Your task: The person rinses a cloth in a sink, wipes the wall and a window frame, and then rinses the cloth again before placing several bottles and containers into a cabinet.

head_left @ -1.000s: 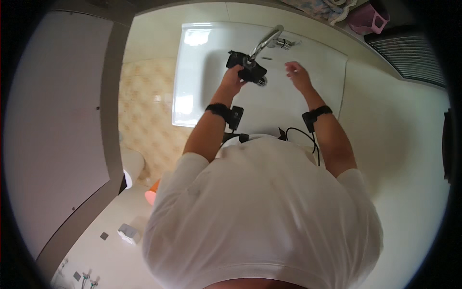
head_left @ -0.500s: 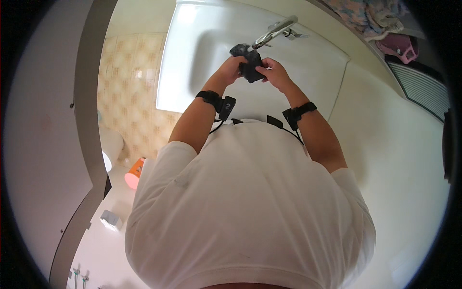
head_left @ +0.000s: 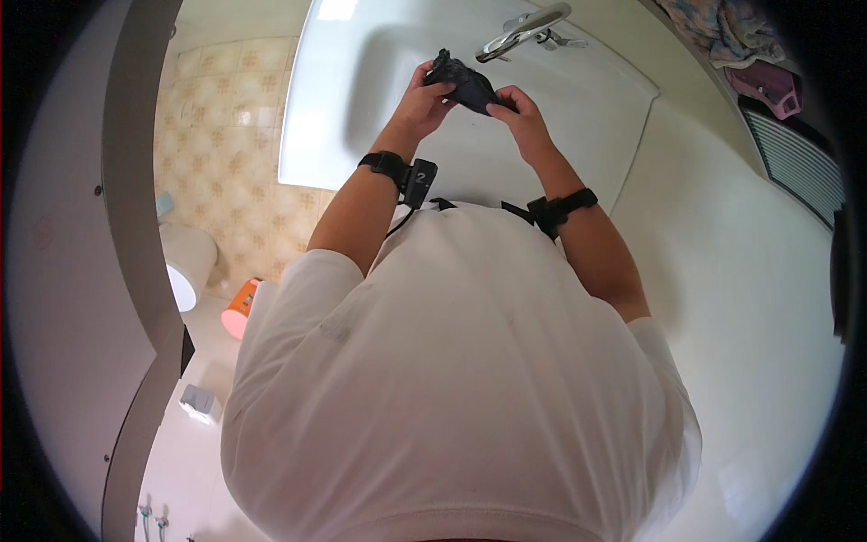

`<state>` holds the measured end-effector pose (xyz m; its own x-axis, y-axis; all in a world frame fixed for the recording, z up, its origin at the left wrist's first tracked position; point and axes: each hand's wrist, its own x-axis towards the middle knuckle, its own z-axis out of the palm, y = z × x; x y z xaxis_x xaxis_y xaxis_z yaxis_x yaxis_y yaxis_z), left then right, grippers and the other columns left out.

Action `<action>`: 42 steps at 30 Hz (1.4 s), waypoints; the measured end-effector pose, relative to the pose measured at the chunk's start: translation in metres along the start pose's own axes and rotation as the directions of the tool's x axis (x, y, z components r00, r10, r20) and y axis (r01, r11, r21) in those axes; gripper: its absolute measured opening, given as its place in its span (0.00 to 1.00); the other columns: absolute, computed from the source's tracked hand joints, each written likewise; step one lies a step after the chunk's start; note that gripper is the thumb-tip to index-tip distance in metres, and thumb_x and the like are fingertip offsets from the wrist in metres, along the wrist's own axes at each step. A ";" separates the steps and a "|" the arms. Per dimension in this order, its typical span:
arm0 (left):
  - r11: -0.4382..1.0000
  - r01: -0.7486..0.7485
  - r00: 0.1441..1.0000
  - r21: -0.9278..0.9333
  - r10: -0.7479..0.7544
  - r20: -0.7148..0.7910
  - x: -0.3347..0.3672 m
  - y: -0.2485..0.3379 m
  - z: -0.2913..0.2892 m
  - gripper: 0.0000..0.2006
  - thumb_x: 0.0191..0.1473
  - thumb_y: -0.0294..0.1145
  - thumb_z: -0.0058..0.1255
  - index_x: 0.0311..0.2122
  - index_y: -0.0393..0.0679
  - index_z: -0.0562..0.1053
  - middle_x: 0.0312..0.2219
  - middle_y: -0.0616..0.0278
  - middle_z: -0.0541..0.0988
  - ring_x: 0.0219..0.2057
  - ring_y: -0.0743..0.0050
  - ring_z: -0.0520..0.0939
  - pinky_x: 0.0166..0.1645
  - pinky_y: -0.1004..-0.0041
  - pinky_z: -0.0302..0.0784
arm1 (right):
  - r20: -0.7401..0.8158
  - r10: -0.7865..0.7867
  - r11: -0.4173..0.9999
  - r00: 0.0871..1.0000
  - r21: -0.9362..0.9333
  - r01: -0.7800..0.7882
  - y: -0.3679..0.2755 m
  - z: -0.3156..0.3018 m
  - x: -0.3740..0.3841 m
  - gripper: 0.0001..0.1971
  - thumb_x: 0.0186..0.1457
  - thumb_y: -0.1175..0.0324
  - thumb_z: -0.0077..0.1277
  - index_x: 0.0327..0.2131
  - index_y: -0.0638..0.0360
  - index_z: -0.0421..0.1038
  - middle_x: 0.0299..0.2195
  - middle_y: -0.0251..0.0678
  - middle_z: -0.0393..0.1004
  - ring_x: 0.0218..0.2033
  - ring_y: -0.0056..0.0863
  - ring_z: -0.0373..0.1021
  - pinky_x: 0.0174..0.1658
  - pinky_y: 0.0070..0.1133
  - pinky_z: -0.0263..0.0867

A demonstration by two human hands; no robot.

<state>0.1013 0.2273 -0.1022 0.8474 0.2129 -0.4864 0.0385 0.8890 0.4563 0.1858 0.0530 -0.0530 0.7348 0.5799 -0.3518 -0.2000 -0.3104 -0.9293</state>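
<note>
A dark, crumpled black cloth [head_left: 468,88] is stretched between my two hands over the white sink [head_left: 578,117]. Its left end is bunched and looks wet; the right part lies smoother. My left hand [head_left: 422,107] is closed round the bunched end, thumb across the top. With thumb and fingers my right hand [head_left: 522,120] pinches the other end. Just beyond the cloth, a chrome faucet [head_left: 524,32] hangs over the basin, its spout tip apart from the cloth. No water stream shows at the tip. Whether the cloth is a garment I cannot tell.
Black straps with small boxes circle both wrists. Left of the sink lies a tan tiled floor [head_left: 230,135], with a white rounded fixture [head_left: 194,253] and an orange-pink container [head_left: 240,310]. A pink item [head_left: 768,88] and patterned fabric [head_left: 722,32] are at the upper right.
The cloth has come away from the spout tip and is now spread sideways between my hands. My left hand has shifted left and away from me. The thin stream at the spout no longer shows.
</note>
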 end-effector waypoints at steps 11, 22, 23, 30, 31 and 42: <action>0.995 0.096 0.994 0.020 -0.094 -0.056 -0.012 0.002 0.009 0.34 0.51 0.24 0.50 0.61 0.54 0.50 0.56 0.52 0.60 0.56 0.59 0.64 0.59 0.53 0.58 | 0.108 -0.029 0.998 0.994 0.066 0.022 -0.008 0.015 0.018 0.12 0.53 0.59 0.57 0.30 0.56 0.68 0.28 0.23 0.67 0.29 0.14 0.62 0.35 0.14 0.60; 0.979 0.193 0.979 0.065 -0.189 -0.071 -0.030 0.009 0.015 0.24 0.55 0.40 0.53 0.51 0.40 0.60 0.40 0.53 0.71 0.43 0.59 0.74 0.51 0.60 0.73 | 0.272 0.058 0.997 0.961 -0.059 -0.044 -0.008 0.032 0.018 0.09 0.50 0.66 0.60 0.31 0.53 0.68 0.26 0.25 0.66 0.32 0.16 0.62 0.33 0.15 0.61; 0.986 0.116 0.984 0.120 -0.098 -0.146 -0.029 0.007 0.016 0.21 0.56 0.38 0.52 0.51 0.40 0.62 0.40 0.54 0.71 0.42 0.61 0.75 0.54 0.61 0.72 | 0.272 0.062 0.997 0.960 -0.058 -0.048 -0.010 0.034 0.018 0.09 0.50 0.66 0.60 0.31 0.53 0.68 0.26 0.25 0.66 0.32 0.16 0.62 0.33 0.15 0.61; 0.897 0.007 0.988 -0.442 -0.073 -0.134 -0.016 0.010 -0.031 0.13 0.56 0.22 0.37 0.47 0.45 0.63 0.40 0.53 0.74 0.44 0.53 0.75 0.54 0.47 0.69 | 0.074 0.072 0.568 0.995 0.817 -0.102 -0.012 0.014 0.021 0.10 0.52 0.77 0.49 0.39 0.61 0.65 0.42 0.40 0.70 0.44 0.34 0.68 0.53 0.29 0.62; 0.861 0.088 0.990 -0.502 -0.130 -0.050 -0.017 0.015 -0.037 0.16 0.55 0.22 0.37 0.49 0.46 0.63 0.40 0.53 0.74 0.45 0.54 0.75 0.54 0.46 0.69 | 0.085 0.097 0.498 0.992 0.858 -0.122 -0.013 0.010 0.018 0.10 0.52 0.78 0.47 0.39 0.61 0.64 0.43 0.42 0.70 0.47 0.37 0.67 0.56 0.32 0.60; 0.529 -0.046 0.984 0.847 0.169 -0.053 -0.020 0.010 -0.031 0.34 0.50 0.36 0.55 0.60 0.48 0.54 0.51 0.58 0.68 0.48 0.63 0.70 0.55 0.60 0.62 | 0.200 0.126 0.471 0.972 0.850 -0.236 -0.023 0.020 0.024 0.16 0.57 0.74 0.44 0.50 0.58 0.60 0.48 0.40 0.68 0.53 0.38 0.63 0.59 0.37 0.58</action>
<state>0.0681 0.2450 -0.1110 0.8124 0.3816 -0.4408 0.4304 0.1176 0.8949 0.1953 0.0888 -0.0423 0.5591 0.6749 -0.4815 -0.8186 0.3573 -0.4497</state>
